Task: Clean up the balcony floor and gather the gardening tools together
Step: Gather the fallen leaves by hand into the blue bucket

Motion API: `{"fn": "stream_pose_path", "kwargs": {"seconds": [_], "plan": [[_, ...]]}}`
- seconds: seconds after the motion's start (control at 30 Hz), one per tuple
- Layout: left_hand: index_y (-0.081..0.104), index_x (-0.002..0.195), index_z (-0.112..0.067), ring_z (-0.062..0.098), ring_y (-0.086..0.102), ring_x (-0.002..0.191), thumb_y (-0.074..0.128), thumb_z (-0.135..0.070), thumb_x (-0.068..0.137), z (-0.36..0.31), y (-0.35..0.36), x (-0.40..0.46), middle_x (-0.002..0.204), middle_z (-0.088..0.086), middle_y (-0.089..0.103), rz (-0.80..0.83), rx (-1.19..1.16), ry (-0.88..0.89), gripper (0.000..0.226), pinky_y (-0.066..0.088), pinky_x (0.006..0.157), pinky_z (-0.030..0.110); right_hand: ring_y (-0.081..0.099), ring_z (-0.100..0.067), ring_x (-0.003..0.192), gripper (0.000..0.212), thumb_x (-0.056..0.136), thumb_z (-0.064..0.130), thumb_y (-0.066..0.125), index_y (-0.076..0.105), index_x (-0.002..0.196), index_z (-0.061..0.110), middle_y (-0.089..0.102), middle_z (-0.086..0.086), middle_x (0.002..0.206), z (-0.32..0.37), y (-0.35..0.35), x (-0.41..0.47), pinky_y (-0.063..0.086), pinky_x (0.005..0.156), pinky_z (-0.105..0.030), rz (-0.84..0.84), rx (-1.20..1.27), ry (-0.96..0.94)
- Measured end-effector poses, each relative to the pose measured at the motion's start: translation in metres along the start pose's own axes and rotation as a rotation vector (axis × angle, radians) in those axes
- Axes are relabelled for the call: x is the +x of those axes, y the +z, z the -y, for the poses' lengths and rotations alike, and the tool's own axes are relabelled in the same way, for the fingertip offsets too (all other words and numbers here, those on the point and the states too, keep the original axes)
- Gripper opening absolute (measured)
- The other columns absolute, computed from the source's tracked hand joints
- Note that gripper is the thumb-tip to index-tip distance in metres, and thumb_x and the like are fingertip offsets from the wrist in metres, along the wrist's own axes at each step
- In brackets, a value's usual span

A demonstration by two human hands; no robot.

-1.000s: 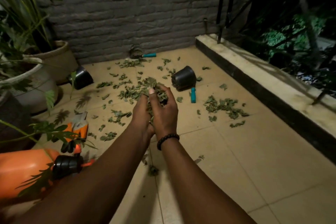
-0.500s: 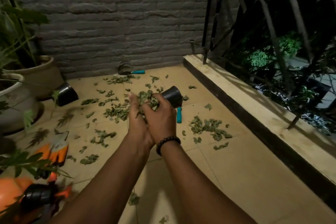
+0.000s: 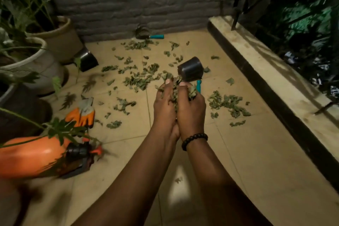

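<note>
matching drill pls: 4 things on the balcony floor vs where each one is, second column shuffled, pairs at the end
Things:
1. orange glove
2. tipped black pot
3. teal-handled tool
4. bunch of leaves

Places:
A. at the foot of the brick wall
B. held between the left hand and the right hand
C. on the tiles just beyond the hands
D. on the floor at left, near the orange sprayer

Pairs: 1-D, 2-C, 3-A, 4-B
</note>
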State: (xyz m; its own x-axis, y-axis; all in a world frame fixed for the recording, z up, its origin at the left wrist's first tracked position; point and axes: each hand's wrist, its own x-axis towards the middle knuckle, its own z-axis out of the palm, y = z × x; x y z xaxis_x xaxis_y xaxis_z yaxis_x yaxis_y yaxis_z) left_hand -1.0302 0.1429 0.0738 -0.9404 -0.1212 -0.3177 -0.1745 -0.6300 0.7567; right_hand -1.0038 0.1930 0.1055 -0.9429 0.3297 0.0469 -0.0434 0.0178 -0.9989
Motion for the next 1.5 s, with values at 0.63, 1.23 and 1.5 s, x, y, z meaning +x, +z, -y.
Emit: {"fn": "stream_pose_path", "kwargs": {"seconds": [0.63,1.23,1.5], "plan": [[0.059,0.124,-0.007,0.030,0.069,0.103,0.055,-0.028,0.102,-0.292,0.212,-0.354,0.119,0.018,0.068,-0.542,0.058,-0.223,0.031,0.057,0.090,0.041,0.063,-0.020,0.076,0.029,0.095,0.030,0.049,0.063,0.072,0.019,0.068,0.001,0.078,0.450,-0.080,-0.157,0.050,0.071,-0.032,0.184,-0.176,0.583],[0.049,0.143,-0.016,0.030,0.064,0.112,0.058,-0.041,0.098,-0.345,0.159,-0.580,0.133,0.009,0.061,-0.886,-0.144,-0.147,0.052,0.056,0.094,0.047,0.044,-0.020,0.056,0.033,0.094,0.033,0.048,0.049,0.066,0.016,0.048,-0.004,0.061,0.544,-0.100,-0.361,0.033,0.058,-0.032,0.562,-0.366,0.596],[0.062,0.094,-0.019,0.027,0.069,0.099,0.057,-0.034,0.100,-0.328,0.084,-0.733,0.101,0.008,0.071,-0.980,-0.284,-0.044,0.017,0.058,0.090,0.044,0.044,-0.016,0.050,0.028,0.092,0.028,0.050,0.054,0.070,0.012,0.051,-0.001,0.058,0.538,-0.121,-0.520,0.034,0.050,-0.026,0.735,-0.397,0.605]]}}
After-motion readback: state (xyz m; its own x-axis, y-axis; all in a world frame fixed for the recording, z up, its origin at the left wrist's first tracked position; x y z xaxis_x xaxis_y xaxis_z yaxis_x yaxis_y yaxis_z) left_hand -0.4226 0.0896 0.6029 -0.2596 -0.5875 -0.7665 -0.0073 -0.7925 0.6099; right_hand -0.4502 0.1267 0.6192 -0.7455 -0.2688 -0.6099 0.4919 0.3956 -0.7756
